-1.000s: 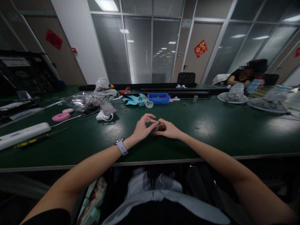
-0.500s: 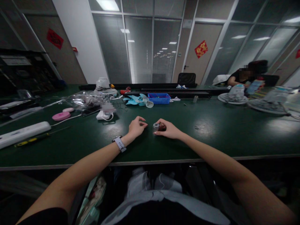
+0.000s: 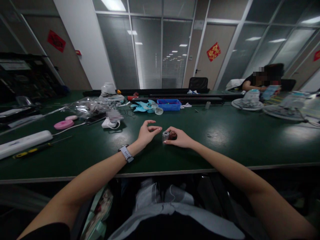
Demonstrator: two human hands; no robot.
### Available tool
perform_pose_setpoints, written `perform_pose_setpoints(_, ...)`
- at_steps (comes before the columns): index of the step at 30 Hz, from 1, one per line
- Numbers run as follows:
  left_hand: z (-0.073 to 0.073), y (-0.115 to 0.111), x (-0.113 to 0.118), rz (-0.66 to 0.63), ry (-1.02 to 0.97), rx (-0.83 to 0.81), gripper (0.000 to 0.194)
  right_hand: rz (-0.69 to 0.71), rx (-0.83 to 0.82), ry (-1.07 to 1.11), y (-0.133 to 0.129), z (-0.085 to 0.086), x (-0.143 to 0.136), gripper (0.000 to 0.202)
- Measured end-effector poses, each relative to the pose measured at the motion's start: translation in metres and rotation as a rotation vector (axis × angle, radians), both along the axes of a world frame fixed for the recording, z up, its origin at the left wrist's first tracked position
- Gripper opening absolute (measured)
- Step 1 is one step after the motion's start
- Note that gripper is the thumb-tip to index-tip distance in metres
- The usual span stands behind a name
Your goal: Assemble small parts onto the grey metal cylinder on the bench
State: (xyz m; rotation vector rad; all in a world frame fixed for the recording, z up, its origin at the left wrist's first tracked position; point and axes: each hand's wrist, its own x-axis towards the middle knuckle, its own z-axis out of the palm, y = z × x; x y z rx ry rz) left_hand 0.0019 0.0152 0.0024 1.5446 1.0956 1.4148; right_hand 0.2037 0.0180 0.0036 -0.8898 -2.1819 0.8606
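Observation:
A small silver cylindrical motor (image 3: 165, 136) stands upright on the green table, its top face showing dark marks. My right hand (image 3: 182, 138) grips it from the right, thumb at the near side and forefinger behind the top. To the left of the motor is my left hand (image 3: 147, 132), with thumb and fingers apart and nothing in it. Its fingertips point toward the motor, just short of the top edge. A watch with a pale strap (image 3: 126, 153) sits on my left wrist.
A blue bin (image 3: 169, 106) and light-blue fan blades (image 3: 145, 106) lie at the back. To the left are a power strip (image 3: 26, 144), a screwdriver (image 3: 31, 151) and a white charger (image 3: 108, 124). Another person (image 3: 260, 83) sits at far right, behind fan parts (image 3: 247, 104).
My left hand has moved right, toward the motor, and its fingers have stretched out more. My right hand stays on the motor. The view has shifted slightly.

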Motion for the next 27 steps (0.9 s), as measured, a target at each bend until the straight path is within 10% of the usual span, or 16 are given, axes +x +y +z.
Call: perform_pose_setpoints(27,0.008,-0.013,0.007,-0.235,0.211,0.256,0.03,0.012,0.104,-0.062,-0.001,0.001,0.0,0.042)
